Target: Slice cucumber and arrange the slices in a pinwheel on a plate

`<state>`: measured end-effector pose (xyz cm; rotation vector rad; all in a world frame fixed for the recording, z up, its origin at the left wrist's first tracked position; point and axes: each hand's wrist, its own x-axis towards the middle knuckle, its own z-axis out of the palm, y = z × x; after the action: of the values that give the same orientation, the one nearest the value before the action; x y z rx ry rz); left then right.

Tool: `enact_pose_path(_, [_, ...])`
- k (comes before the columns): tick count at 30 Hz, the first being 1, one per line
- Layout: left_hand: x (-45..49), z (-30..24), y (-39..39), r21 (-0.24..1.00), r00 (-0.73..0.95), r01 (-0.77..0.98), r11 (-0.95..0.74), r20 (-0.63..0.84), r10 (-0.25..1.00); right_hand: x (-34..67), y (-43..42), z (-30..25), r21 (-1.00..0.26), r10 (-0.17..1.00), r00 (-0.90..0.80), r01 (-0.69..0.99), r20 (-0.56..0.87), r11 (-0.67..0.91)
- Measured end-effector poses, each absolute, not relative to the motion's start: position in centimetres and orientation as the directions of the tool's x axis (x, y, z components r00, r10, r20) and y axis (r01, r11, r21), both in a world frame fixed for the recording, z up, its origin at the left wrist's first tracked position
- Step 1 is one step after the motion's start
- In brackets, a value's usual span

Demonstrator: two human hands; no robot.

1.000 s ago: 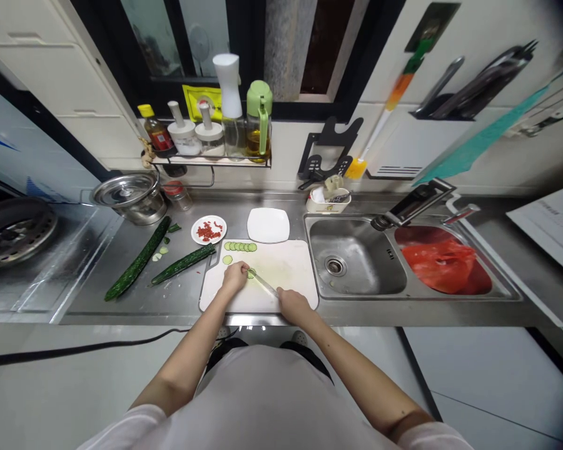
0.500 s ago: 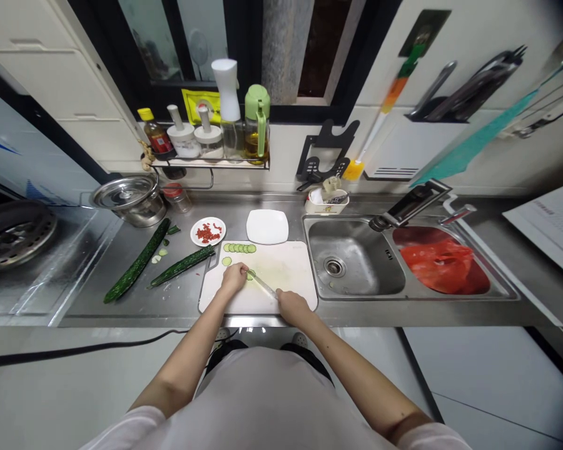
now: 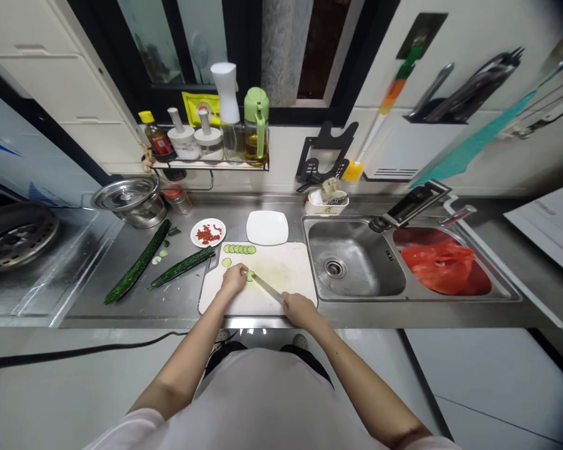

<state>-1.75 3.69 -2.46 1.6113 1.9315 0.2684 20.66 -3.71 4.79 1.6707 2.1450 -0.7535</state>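
Observation:
On the white cutting board [image 3: 281,300], my left hand [image 3: 234,280] has its fingers drawn together at the edge of a pale green cucumber slice [image 3: 250,275]. The handle of a kitchen knife [image 3: 269,289] is wrapped in my right hand [image 3: 299,309]. Its blade points up and left, with the tip at that slice. Along the board's top left lies an overlapping row of cucumber slices [image 3: 239,249], with a single slice [image 3: 226,262] below it. A cut cucumber [image 3: 182,267] rests beside the board, one end against its left edge.
A whole cucumber [image 3: 138,265] and end pieces [image 3: 159,257] lie farther left. Behind the board stand a plate of chopped red pieces [image 3: 208,244] and a white plate [image 3: 267,227]. The sink [image 3: 356,250] adjoins on the right; a lidded pot [image 3: 130,203] stands back left.
My right hand has shifted slightly right and down with the knife. The blade tip has drawn back, and more of the slice by my left fingers shows. My left hand stays in place.

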Motion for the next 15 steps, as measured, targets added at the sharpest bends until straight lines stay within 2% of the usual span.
enact_pose_path(5, [-1.6,-2.4,3.5,0.550,-0.096,0.789,0.275,-0.332,0.938,21.7,-3.9,4.6,-0.271,0.828,-0.229,0.958,-0.511,0.097])
enact_pose_path(15, [-2.2,-2.0,2.5,0.647,-0.158,0.694,0.317,-0.293,0.943,22.1,-3.7,3.3,-0.268,0.852,-0.175,0.962,-0.494,0.042])
